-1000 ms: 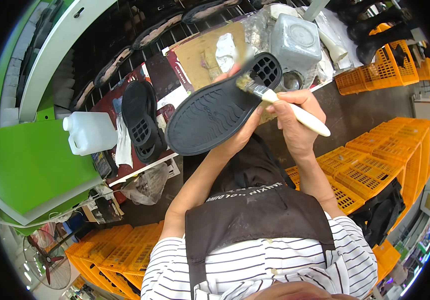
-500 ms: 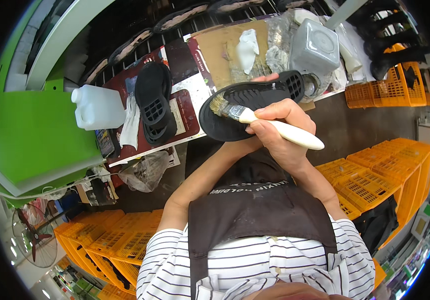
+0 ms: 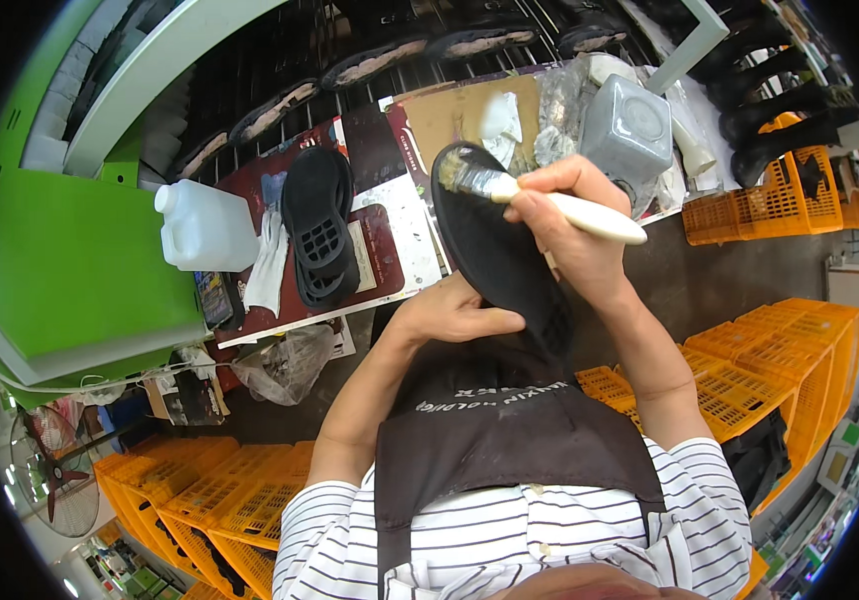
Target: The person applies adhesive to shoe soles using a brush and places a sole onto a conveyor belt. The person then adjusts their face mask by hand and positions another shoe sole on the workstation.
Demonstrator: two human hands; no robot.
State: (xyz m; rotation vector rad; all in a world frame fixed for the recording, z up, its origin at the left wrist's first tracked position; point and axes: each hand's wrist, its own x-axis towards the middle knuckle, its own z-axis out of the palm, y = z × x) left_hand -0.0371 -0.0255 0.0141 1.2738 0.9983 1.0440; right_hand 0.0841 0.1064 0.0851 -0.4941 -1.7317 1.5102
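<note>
The left hand (image 3: 455,315) grips the black shoe sole (image 3: 506,255), tilted in front of the apron (image 3: 510,445), while the fingers of the right hand (image 3: 578,222) pinch the white-handled brush (image 3: 605,219) on the sole's far end (more black soles (image 3: 322,215) lie on the table (image 3: 415,265)).

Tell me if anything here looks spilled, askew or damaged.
No spill stands out. Slightly untidy: the stacked soles sit askew, the upper offset from the lower, and a crumpled white cloth or paper lies on the cardboard. The held sole and brush show no visible damage.
</note>
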